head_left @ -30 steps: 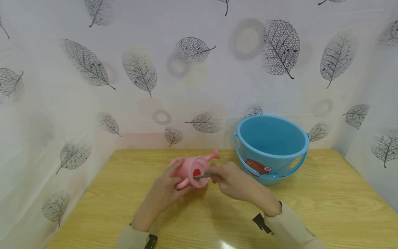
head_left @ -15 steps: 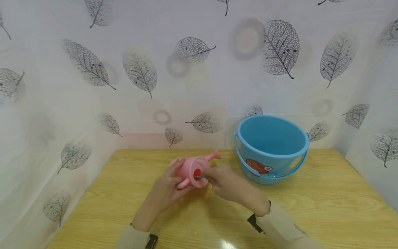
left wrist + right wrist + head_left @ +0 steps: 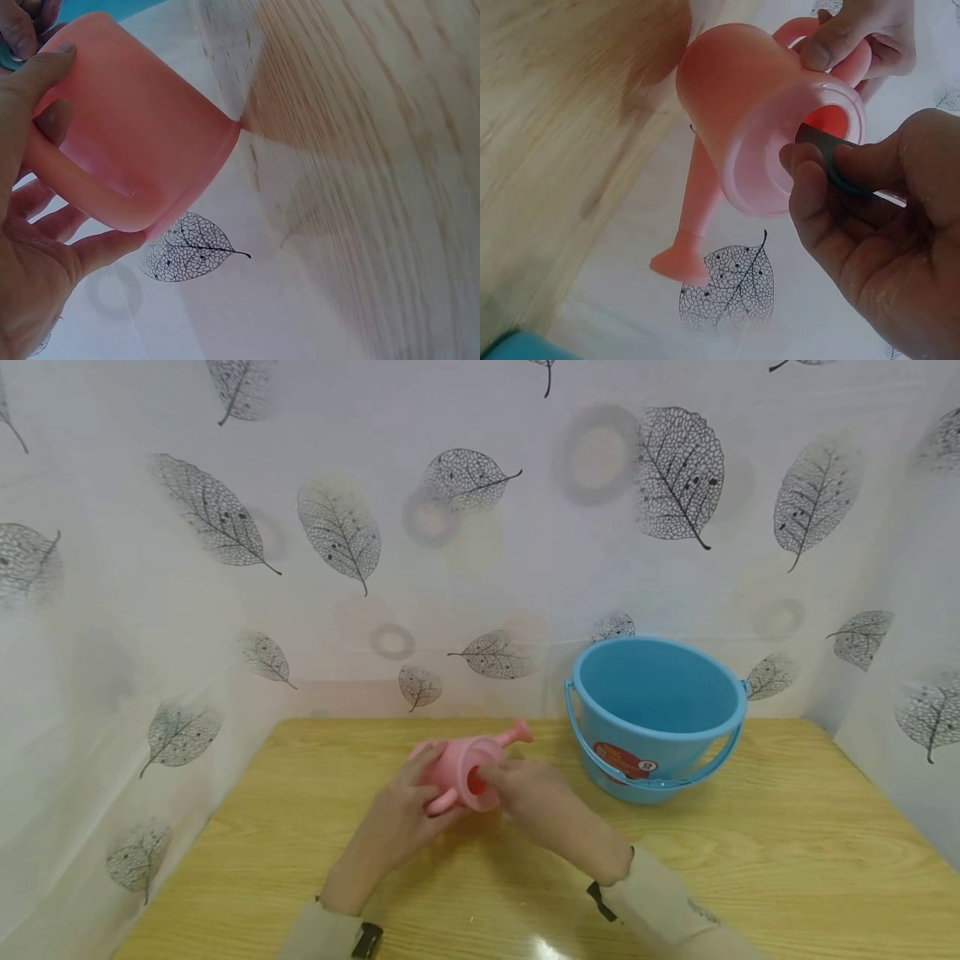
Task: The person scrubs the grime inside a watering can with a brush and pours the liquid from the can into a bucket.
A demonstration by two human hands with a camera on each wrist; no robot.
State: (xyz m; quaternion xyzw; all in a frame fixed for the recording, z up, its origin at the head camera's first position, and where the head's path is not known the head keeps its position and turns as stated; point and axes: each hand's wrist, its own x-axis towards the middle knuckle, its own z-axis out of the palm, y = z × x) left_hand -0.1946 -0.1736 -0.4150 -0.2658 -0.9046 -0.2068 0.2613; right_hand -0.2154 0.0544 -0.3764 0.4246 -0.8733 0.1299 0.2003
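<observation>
A pink watering can (image 3: 452, 762) is tipped on the wooden table, its round opening facing the right hand and showing a red inside. My left hand (image 3: 397, 822) grips the can by its handle (image 3: 82, 187) and side, thumb near the rim. The right hand (image 3: 551, 814) pinches a slim grey-green thing (image 3: 821, 142) between thumb and fingers. Its front end reaches into the can's opening, and the fingertips are right at the rim. Most of this slim thing is hidden by the fingers, so I cannot tell its kind. The spout (image 3: 699, 195) points away from me.
A blue bucket (image 3: 648, 760) with a red label and lowered handle stands at the back right of the table (image 3: 285, 827), close to the right hand. A leaf-patterned white curtain (image 3: 480, 577) hangs behind and at both sides.
The right hand has moved left and closer to the can, pushing the slim grey-green thing deeper into the opening. The left hand and the can have stayed put.
</observation>
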